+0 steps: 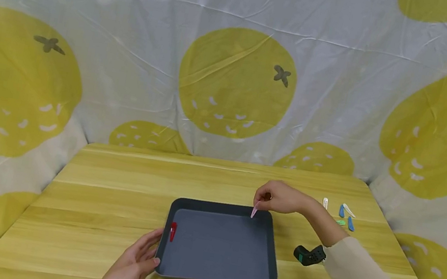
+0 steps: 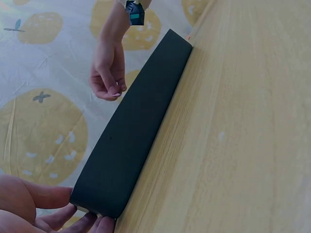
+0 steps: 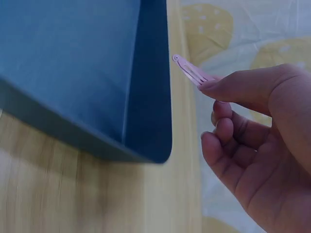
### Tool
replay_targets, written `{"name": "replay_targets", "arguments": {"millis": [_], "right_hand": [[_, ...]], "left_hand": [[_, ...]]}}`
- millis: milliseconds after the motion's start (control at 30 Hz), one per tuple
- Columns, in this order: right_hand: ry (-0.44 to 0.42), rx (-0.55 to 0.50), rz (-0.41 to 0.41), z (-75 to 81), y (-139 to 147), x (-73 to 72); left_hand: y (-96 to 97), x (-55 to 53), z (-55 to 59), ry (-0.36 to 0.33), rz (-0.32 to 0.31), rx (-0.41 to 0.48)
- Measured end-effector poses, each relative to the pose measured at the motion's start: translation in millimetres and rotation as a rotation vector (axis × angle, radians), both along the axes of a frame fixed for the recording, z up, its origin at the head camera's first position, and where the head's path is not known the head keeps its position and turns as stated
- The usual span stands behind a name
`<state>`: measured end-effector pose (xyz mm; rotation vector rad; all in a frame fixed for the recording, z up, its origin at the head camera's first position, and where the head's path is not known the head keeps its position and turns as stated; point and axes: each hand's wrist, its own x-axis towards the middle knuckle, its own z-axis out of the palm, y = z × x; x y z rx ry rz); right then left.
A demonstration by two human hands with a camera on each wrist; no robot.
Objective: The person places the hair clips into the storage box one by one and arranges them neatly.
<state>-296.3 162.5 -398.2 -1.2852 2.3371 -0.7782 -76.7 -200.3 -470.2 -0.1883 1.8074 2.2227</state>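
My right hand (image 1: 282, 198) pinches a pink snap hair clip (image 3: 193, 73) between thumb and forefinger, its rounded end pointing out from the fingertips. In the head view this hand is above the far right corner of a dark grey baking tray (image 1: 222, 246). A red hair clip (image 1: 173, 232) lies inside the tray along its left wall. My left hand (image 1: 136, 263) grips the tray's near left corner, thumb at the rim and fingers against the outer side. Part of the left fingers is hidden behind the tray in the left wrist view.
Right of the tray lie several more hair clips: a white one (image 1: 325, 203), blue ones such as a blue clip (image 1: 351, 224), and a green one (image 1: 341, 222) partly behind the forearm. A black wrist camera (image 1: 309, 255) sits on the right wrist. Patterned cloth (image 1: 246, 9) hangs behind the wooden table (image 1: 117, 180).
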Motion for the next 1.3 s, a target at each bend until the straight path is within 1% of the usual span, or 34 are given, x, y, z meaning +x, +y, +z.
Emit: {"name": "replay_targets", "arguments": {"millis": [200, 300, 500, 667, 767, 900, 967, 1067, 1167, 1300], "right_hand": [[-0.014, 0.016, 0.037, 3.4, -25.8, 4.3], [-0.005, 0.028, 0.06, 3.6, -36.1, 6.2], [0.013, 0.051, 0.11, 0.9, -55.5, 8.4], [0.011, 0.071, 0.153, -3.1, -71.4, 10.4], [0.013, 0.087, 0.173, -5.3, -80.6, 9.7], [0.0, 0.096, 0.193, -7.1, -92.3, 9.5], [-0.016, 0.088, 0.208, -7.9, -98.7, 10.2], [-0.044, 0.078, 0.224, -10.4, -109.1, 11.5], [-0.063, 0.091, 0.235, -13.9, -119.9, 12.3], [-0.05, 0.116, 0.229, -16.7, -134.0, 12.7]], "left_hand": [[-0.2, 0.0, 0.8, 0.001, 0.003, -0.006], [-0.2, 0.1, 0.7, -0.001, 0.002, -0.008], [-1.4, 2.1, 0.6, -0.001, 0.004, -0.01], [-2.6, 3.6, 2.7, -0.005, -0.008, -0.001], [-2.8, 3.3, 2.3, 0.007, -0.015, 0.007], [-1.6, 2.1, 1.1, 0.005, -0.018, 0.008], [-0.9, 1.9, 2.0, -0.003, -0.016, 0.009], [-1.0, 2.2, 1.8, 0.002, -0.015, 0.003], [-1.2, 2.5, 2.1, 0.003, -0.016, -0.003], [-1.1, 1.4, 2.5, -0.005, -0.017, 0.006]]}}
